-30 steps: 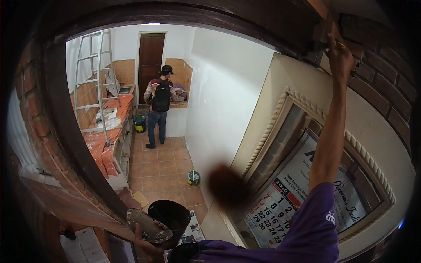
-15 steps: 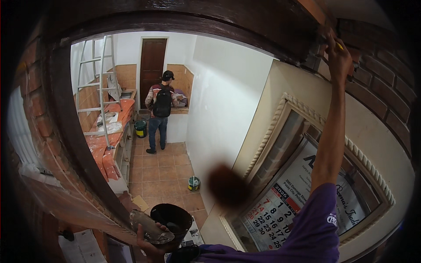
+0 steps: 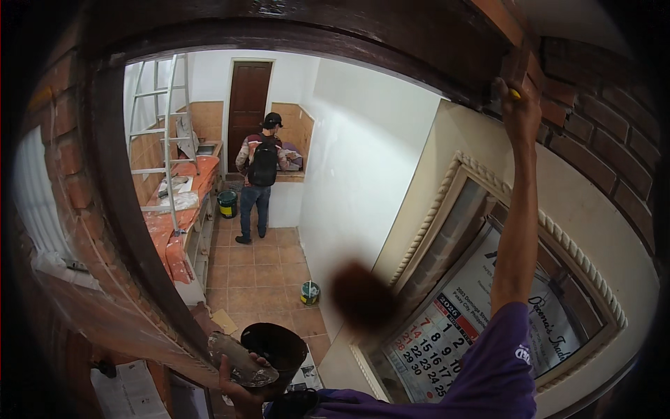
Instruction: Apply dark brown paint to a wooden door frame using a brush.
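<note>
My right arm, in a purple sleeve, reaches up to the far right corner of a dark brown door frame (image 3: pixel 314 35). There my right hand (image 3: pixel 522 115) is closed round a small yellow-handled tool (image 3: pixel 514 93); its working end is lost in shadow against the wood. Low at the left, my left hand (image 3: pixel 237 387) grips a smeared grey-brown container (image 3: pixel 241 362), thumb on one side and fingertips showing on the other. Right beside it is a black bucket (image 3: pixel 272 335) with a dark inside; whether the hand also touches it I cannot tell.
Through the doorway a person with a black backpack (image 3: pixel 263 164) stands by a ledge. A metal ladder (image 3: pixel 169 133) stands at an orange-covered counter (image 3: pixel 188 178). Green pails (image 3: pixel 310 293) sit on the tiles. Close by my right arm hangs a rope-edged frame (image 3: pixel 440 188) with a calendar (image 3: pixel 440 328).
My right hand has moved left and a little lower along the frame's corner with the tool. The view has shifted slightly. My left hand keeps its grip on the container.
</note>
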The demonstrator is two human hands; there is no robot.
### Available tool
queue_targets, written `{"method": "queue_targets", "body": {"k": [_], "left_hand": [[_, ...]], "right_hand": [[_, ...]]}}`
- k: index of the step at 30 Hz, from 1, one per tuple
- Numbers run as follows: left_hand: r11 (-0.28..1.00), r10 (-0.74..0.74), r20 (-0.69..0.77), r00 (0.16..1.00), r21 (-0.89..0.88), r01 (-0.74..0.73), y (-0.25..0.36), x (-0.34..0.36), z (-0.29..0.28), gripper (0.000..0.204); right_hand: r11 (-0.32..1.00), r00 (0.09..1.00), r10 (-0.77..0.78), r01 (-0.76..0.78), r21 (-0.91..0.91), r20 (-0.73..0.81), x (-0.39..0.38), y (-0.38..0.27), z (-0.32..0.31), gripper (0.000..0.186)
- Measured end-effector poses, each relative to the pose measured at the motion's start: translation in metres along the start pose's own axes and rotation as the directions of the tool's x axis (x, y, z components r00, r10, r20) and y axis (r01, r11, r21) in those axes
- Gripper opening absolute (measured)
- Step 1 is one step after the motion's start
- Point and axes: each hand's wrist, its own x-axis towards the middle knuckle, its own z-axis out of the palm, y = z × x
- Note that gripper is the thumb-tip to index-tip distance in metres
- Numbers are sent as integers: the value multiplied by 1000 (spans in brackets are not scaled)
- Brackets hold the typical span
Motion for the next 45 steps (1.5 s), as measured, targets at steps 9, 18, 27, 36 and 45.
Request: {"method": "queue_targets", "body": {"k": [9,18,27,36,45], "left_hand": [[998,61,-26,998,19,-61,3,-8,-2,49],[995,95,-47,994,46,-93,2,-11,0,46],[995,87,-15,996,49,-87,0,-7,-1,46],[997,79,-2,997,0,-79,3,0,5,43],[996,86,22,996,-15,-86,8,-15,9,44]], "right_hand": [[972,973,212,-200,124,-94,0,7,-2,31],[992,991,123,-122,19,-55,-5,-11,11,31],[939,989,8,43,342,-147,-3,-15,-6,26],[421,894,448,-211,882,1,-87,-70,-44,37],[-253,836,204,-457,853,509,-165,-102,-42,40]]}}
